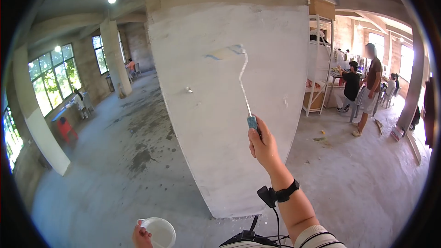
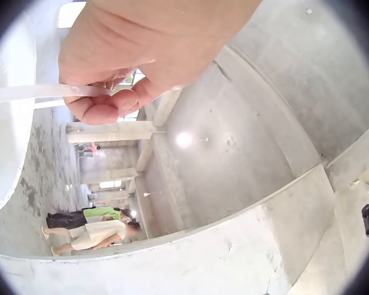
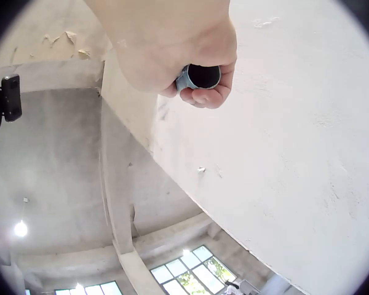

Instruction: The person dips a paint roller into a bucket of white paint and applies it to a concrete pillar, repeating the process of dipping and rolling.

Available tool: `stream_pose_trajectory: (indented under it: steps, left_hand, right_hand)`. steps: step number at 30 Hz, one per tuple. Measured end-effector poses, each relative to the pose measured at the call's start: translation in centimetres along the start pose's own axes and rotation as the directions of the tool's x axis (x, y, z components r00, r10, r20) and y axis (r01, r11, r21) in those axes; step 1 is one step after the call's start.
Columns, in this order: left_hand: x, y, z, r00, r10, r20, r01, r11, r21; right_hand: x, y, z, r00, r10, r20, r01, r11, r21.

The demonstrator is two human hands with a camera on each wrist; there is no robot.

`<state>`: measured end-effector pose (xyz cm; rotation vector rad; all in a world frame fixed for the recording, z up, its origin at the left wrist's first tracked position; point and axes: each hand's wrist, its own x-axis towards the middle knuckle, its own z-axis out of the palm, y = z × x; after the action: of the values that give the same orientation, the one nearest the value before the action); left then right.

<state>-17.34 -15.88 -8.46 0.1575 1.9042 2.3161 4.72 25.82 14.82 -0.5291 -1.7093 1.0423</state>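
Note:
My right hand (image 1: 263,144) grips the blue handle (image 1: 251,122) of a paint roller. Its bent rod, spattered with white, runs up to a sleeve (image 1: 225,53) with faint yellow and blue stripes, which overlaps the white upper part of a pillar (image 1: 229,92). In the right wrist view, curled fingers (image 3: 210,96) wrap the hollow handle end (image 3: 204,76). Low in the head view, my left hand (image 1: 141,235) holds a white bucket (image 1: 171,234) at its side. Seen from the left wrist, that hand (image 2: 135,52) has its fingers round the bucket's white strap handle (image 2: 46,93).
A white shelf rack (image 1: 317,64) with boxes stands right of the pillar. Beyond it a person (image 1: 372,78) stands near several seated people. A small knob-like fitting (image 1: 189,90) sticks out of the pillar's face. At left are a red stool (image 1: 67,130) and a dark-stained floor (image 1: 142,156).

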Motion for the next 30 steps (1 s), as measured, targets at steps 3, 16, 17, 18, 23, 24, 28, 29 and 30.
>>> stream_pose_trajectory:
  steps: [3,16,17,18,23,24,28,29,30]
  left_hand:
    - [-0.8,1.0,0.2,0.981,-0.189,-0.047,0.169,0.946,-0.277]
    - [-1.1,1.1,-1.8,0.978,-0.196,-0.07,0.166,0.939,-0.3]
    - [-1.1,1.1,-1.8,0.979,-0.193,-0.072,0.163,0.94,-0.298]
    - [-1.0,1.2,-1.8,0.978,-0.189,-0.087,0.156,0.941,-0.3]
    - [-0.9,0.9,-2.5,0.972,-0.21,-0.106,0.166,0.932,-0.322]
    - [-0.8,0.9,-2.7,0.972,-0.208,-0.107,0.163,0.932,-0.324]
    - [-1.2,1.5,-2.6,0.972,-0.21,-0.104,0.169,0.936,-0.309]
    - [-1.3,1.6,-2.6,0.972,-0.212,-0.106,0.171,0.937,-0.305]
    - [-1.4,1.5,-2.5,0.973,-0.203,-0.105,0.163,0.939,-0.302]
  right_hand:
    - [0.4,-1.3,2.3,0.989,-0.076,0.124,0.089,0.99,-0.106]
    - [9.8,-8.3,13.4,0.947,-0.321,0.031,0.322,0.942,-0.096]
    - [9.6,-8.1,13.5,0.947,-0.32,0.03,0.322,0.942,-0.092]
    - [9.1,-7.5,13.5,0.934,-0.356,0.024,0.357,0.931,-0.08]
    - [5.5,-1.4,13.0,0.926,-0.376,0.02,0.376,0.921,-0.098]
    - [5.1,-1.2,12.8,0.927,-0.374,0.022,0.374,0.92,-0.113]
    - [7.8,-4.6,10.9,0.945,-0.321,0.059,0.326,0.933,-0.153]
    - [8.5,-5.9,10.6,0.947,-0.315,0.059,0.321,0.935,-0.152]
    - [9.2,-7.3,10.3,0.963,-0.25,0.103,0.261,0.96,-0.106]
